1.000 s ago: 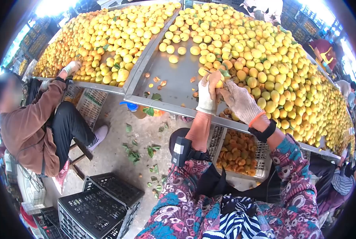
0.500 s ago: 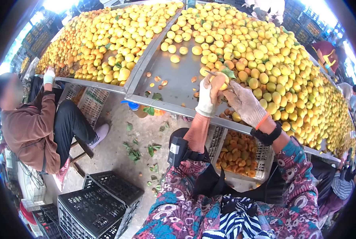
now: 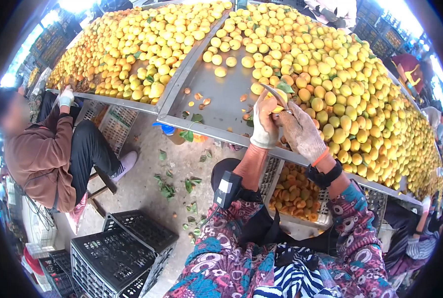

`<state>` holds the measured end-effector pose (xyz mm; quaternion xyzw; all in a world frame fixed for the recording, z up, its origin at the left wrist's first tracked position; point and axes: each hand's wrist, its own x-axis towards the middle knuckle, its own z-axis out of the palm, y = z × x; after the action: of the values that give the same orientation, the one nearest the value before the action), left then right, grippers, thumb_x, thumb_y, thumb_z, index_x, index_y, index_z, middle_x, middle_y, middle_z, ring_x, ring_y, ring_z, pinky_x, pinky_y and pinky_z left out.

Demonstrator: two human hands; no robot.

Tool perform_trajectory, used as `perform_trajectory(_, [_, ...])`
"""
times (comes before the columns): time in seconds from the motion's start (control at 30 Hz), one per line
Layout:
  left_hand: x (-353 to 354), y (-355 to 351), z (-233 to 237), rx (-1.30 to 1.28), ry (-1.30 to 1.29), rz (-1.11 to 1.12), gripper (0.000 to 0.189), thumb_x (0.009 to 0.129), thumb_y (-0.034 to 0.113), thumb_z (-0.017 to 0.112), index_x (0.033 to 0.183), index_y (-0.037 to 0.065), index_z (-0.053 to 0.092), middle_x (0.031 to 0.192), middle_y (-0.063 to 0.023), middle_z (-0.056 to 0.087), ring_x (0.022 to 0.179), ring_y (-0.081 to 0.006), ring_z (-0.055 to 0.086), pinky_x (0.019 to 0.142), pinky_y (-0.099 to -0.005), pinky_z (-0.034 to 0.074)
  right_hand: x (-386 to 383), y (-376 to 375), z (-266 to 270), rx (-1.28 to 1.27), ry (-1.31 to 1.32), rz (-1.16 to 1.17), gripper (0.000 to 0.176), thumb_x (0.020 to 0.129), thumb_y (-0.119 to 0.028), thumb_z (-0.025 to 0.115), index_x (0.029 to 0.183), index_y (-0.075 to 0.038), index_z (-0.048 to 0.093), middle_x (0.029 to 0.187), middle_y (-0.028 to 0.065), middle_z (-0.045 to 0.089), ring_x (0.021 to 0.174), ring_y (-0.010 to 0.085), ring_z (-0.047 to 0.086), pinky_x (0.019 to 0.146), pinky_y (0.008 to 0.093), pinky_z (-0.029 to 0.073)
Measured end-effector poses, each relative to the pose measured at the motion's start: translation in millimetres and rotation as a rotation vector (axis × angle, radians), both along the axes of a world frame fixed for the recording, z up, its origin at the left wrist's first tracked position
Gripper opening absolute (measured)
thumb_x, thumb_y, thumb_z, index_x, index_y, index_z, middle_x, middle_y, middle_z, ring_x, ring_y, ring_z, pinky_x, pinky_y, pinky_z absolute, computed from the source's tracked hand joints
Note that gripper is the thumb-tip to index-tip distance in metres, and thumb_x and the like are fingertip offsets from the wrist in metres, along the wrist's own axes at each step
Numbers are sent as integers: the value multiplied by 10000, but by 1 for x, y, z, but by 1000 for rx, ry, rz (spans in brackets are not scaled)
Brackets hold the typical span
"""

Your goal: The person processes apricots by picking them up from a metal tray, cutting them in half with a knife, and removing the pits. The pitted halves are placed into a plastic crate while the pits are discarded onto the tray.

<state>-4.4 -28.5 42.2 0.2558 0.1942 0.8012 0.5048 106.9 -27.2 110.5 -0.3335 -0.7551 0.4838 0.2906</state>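
Note:
Over the near edge of the metal table (image 3: pixel 209 107), my gloved left hand (image 3: pixel 265 119) is closed around a yellow apricot (image 3: pixel 282 97). My gloved right hand (image 3: pixel 302 130) grips a knife whose thin, curved blade (image 3: pixel 270 90) lies against that fruit; its handle is hidden in the fingers. Both hands are close together, with the fingers partly covering the apricot. Just beyond them a large heap of whole apricots (image 3: pixel 335 84) covers the table. Below the edge, in front of my lap, a white crate (image 3: pixel 326 211) holds split apricots (image 3: pixel 295 191).
A metal divider (image 3: pixel 189 64) separates a second apricot heap (image 3: pixel 132 54) at left. A seated person (image 3: pixel 42 154) works there. Black crates (image 3: pixel 114 256) stand on the floor at lower left, near fallen leaves (image 3: pixel 167 188). Fruit scraps (image 3: pixel 201 103) lie on the table.
Both hands have shifted slightly right and down, staying together at the apricot. The knife's blade now shows more clearly across the fruit. The person at left has lowered a gloved hand slightly.

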Motion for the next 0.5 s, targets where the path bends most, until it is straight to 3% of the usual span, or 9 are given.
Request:
perform_trajectory(0.1, [6, 10, -7, 2, -37, 67, 383, 848, 321, 546, 1088, 24, 532, 702, 39, 501, 524, -30, 374, 442, -170, 279, 2, 10, -12, -43, -47, -2, 319, 950, -264, 547, 1081, 27, 544, 837, 157, 638, 767, 217, 606, 724, 324, 471])
perform_trajectory(0.17, [8, 10, -2, -57, -147, 23, 404, 855, 332, 537, 1114, 23, 512, 695, 33, 490, 515, -30, 379, 436, -161, 276, 9, 17, -4, 26, -264, -10, 326, 939, -280, 563, 1068, 19, 551, 834, 154, 644, 763, 219, 612, 715, 326, 471])
perform_trajectory(0.23, [6, 6, 4, -115, -4, 12, 421, 855, 337, 538, 1132, 24, 495, 685, 23, 484, 521, -38, 398, 438, -165, 289, 18, 19, 11, 130, -421, -34, 313, 907, -288, 615, 1034, -6, 568, 815, 149, 653, 732, 227, 615, 692, 327, 475])
perform_trajectory(0.33, [7, 5, 9, -105, 50, 22, 459, 852, 350, 533, 1176, 31, 469, 661, 12, 480, 486, -46, 393, 424, -167, 282, 28, 9, 29, 275, -359, -21, 249, 897, -235, 631, 1001, -16, 576, 765, 102, 639, 672, 182, 576, 647, 316, 465])
perform_trajectory(0.37, [5, 6, 9, -95, 29, 11, 457, 852, 349, 531, 1176, 33, 471, 659, 11, 482, 477, -46, 388, 421, -167, 279, 24, 3, 41, 132, -328, -87, 209, 879, -176, 642, 987, -8, 579, 726, 47, 609, 627, 120, 529, 611, 286, 457])
perform_trajectory(0.4, [2, 7, 10, -84, 8, -1, 455, 853, 348, 529, 1177, 34, 473, 658, 10, 485, 469, -46, 383, 418, -168, 275, 23, 3, 43, 63, -242, -150, 211, 874, -166, 641, 996, -5, 579, 728, 35, 602, 624, 107, 521, 605, 276, 456])
perform_trajectory(0.43, [-3, 3, 10, -149, 4, -78, 425, 857, 298, 519, 1197, 44, 490, 807, -10, 546, 565, -46, 450, 438, -175, 307, 22, 6, 46, -5, -155, -214, 214, 868, -156, 641, 1005, -3, 579, 729, 24, 595, 622, 94, 513, 599, 267, 455])
perform_trajectory(0.5, [-3, 0, 5, -84, 39, -147, 416, 869, 294, 512, 1205, 49, 504, 802, -4, 542, 563, -40, 445, 450, -166, 313, 18, 9, 54, -25, -57, -261, 259, 839, -163, 672, 1029, -13, 580, 741, 32, 602, 623, 88, 539, 598, 247, 466])
